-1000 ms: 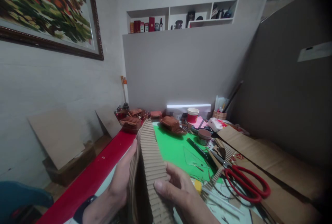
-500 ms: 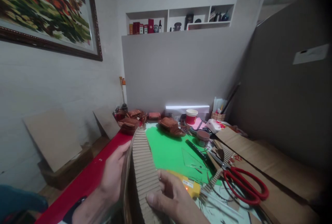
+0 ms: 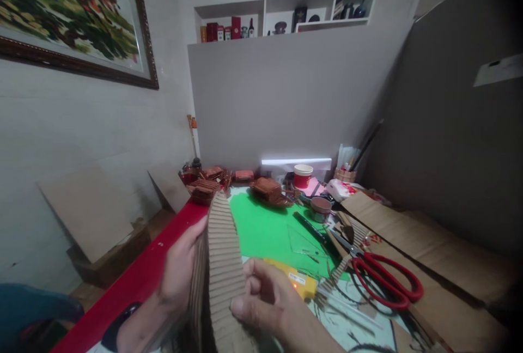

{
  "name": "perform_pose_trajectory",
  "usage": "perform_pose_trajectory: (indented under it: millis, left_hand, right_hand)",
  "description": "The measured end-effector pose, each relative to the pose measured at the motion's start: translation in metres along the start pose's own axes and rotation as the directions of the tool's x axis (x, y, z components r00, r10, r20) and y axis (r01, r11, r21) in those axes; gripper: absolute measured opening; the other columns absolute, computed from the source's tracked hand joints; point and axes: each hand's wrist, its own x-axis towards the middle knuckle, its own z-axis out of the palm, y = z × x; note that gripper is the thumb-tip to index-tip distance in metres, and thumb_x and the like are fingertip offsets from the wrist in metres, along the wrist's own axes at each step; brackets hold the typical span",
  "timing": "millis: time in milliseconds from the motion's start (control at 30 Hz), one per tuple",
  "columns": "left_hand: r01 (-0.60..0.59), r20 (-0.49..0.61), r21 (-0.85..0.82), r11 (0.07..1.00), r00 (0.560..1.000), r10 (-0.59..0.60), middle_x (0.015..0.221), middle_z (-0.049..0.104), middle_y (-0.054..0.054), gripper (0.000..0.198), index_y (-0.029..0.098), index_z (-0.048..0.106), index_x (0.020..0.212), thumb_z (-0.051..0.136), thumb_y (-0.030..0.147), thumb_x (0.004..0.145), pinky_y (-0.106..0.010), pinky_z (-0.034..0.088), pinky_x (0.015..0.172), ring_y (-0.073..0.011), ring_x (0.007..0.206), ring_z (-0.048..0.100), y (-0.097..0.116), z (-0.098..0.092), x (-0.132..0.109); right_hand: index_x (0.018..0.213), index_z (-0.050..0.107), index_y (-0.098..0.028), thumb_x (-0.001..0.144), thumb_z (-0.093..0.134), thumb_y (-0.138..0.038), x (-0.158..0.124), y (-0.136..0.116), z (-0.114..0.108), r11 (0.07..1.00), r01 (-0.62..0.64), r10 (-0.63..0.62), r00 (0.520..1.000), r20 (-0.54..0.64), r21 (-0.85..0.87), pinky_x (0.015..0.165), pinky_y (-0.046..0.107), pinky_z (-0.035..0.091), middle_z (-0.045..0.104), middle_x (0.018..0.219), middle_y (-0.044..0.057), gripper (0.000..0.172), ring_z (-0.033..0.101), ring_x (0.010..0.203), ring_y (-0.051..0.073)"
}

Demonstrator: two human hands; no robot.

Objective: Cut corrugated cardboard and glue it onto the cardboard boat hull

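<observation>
A long, curved cardboard model piece [image 3: 224, 255] with a ribbed, corrugated top stands upright before me, its tip pointing away. My left hand [image 3: 180, 266] grips its left side; the fingers behind it are hidden. My right hand [image 3: 273, 304] is at its right edge, thumb on the ribbed strip and fingers curled against the rim. To the right of that hand lies a yellow tool [image 3: 300, 285] with a small lit orange light, partly covered by the hand. Red-handled scissors [image 3: 384, 279] rest further right, blades partly apart.
A green sheet [image 3: 261, 227] covers the middle of the table, with a clear set square [image 3: 306, 241] and a black cutter [image 3: 312, 230] on it. Brown boat models [image 3: 267, 192] stand at the back. Cardboard sheets [image 3: 425, 244] lie right. A red-and-white tub [image 3: 303, 176] is behind.
My view has tilted slightly down. The cardboard piece has turned a little, showing less of its left side. Both hands keep their hold, with the right fingers slightly more curled.
</observation>
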Motion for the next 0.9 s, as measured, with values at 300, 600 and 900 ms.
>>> perform_pose_trajectory:
  millis: [300, 600, 900]
  left_hand:
    - [0.144, 0.016, 0.048, 0.988, 0.989, -0.145, 0.096, 0.076, -0.021, 0.043, 0.005, 0.069, 0.110, 0.054, 0.041, 0.090, -0.048, 0.059, 0.076, -0.0330, 0.083, 0.073, 0.001, -0.001, 0.011]
    - [0.020, 0.042, 0.125, 0.992, 0.999, -0.025, 0.094, 0.076, -0.013, 0.042, 0.013, 0.059, 0.126, 0.063, 0.019, 0.084, -0.042, 0.060, 0.070, -0.0288, 0.080, 0.073, -0.002, -0.001, 0.013]
    - [-0.156, 0.065, 0.262, 0.952, 0.987, 0.144, 0.106, 0.075, -0.008, 0.054, 0.021, 0.055, 0.132, 0.071, 0.027, 0.081, -0.030, 0.055, 0.079, -0.0230, 0.091, 0.072, -0.010, -0.004, 0.016]
  right_hand:
    - [0.078, 0.048, -0.019, 0.069, 0.080, -0.044, 0.000, -0.017, 0.001, 0.999, 0.031, -0.032, 0.996, -0.086, -0.021, 0.054, 0.021, 0.029, 0.048, 0.064, -0.007, 0.042, 0.040, 0.055, 0.007]
    - [0.072, 0.043, -0.022, 0.073, 0.064, -0.024, -0.002, -0.017, 0.000, 0.816, -0.073, -0.081, 0.968, -0.239, -0.574, 0.059, 0.026, 0.032, 0.044, 0.065, -0.004, 0.021, 0.044, 0.063, 0.014]
    - [0.069, 0.038, -0.024, 0.081, 0.056, -0.030, -0.009, -0.022, 0.006, 0.514, -0.148, -0.258, 0.913, -0.317, -0.845, 0.059, 0.032, 0.027, 0.048, 0.063, -0.001, 0.022, 0.045, 0.062, 0.019]
